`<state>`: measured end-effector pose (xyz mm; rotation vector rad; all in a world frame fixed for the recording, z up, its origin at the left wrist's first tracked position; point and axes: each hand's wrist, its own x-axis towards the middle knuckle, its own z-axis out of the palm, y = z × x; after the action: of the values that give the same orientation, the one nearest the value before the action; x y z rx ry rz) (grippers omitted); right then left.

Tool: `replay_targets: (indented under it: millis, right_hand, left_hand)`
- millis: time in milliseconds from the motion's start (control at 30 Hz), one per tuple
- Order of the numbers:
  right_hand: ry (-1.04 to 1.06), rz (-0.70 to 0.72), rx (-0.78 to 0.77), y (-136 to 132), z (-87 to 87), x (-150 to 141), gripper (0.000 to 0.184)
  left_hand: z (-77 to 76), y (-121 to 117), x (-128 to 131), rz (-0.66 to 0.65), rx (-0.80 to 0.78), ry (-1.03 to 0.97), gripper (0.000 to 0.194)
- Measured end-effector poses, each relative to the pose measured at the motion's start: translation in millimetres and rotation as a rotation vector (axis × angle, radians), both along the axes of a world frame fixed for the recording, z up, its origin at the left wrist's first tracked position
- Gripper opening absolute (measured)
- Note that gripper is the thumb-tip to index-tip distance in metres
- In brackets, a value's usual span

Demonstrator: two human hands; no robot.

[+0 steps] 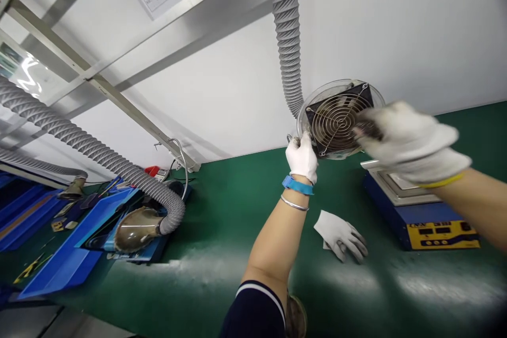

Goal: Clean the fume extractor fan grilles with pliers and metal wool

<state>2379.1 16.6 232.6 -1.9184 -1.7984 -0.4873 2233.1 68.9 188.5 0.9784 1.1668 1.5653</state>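
Observation:
My left hand (302, 157), in a white glove with a blue wristband below it, is closed on the lower left edge of a clear round fume hood (376, 96). Set in the hood is a square black fan (340, 120) with a round wire guard, facing me. My right hand (407, 137), also white-gloved, is at the right side of the guard, with dark, dirty fingertips. Motion blurs its fingers, so whether they hold anything is unclear. A grey corrugated duct (285, 37) comes down behind the hood. Below lies a loose white glove (343, 236).
A blue hot plate (423, 216) with a yellow control panel stands at right on the green bench (222, 195). To the left, another duct (119, 161) ends in a stained hood (137, 229) over blue trays (71, 269). A metal frame (103, 87) crosses the white wall.

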Motion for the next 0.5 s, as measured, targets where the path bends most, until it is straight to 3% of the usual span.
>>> replay_targets:
  millis: [100, 233, 400, 500]
  right_hand:
    - [0.246, -0.121, -0.017, -3, -0.1, -3, 0.043]
    - [0.160, 0.015, -0.056, -11, -7.4, -13, 0.044]
    - [0.333, -0.195, -0.006, -12, -14.0, -8, 0.039]
    - [0.221, -0.034, -0.017, -15, -19.7, -14, 0.039]
  left_hand:
    - [0.9, 2, 6, 0.006, -0.007, -0.016, 0.044]
    - [3.5, 1, 9, -0.003, -0.017, -0.028, 0.049]
    - [5.4, 1, 10, 0.029, -0.041, -0.060, 0.051]
    - [4.9, 2, 13, 0.027, -0.035, -0.048, 0.053]
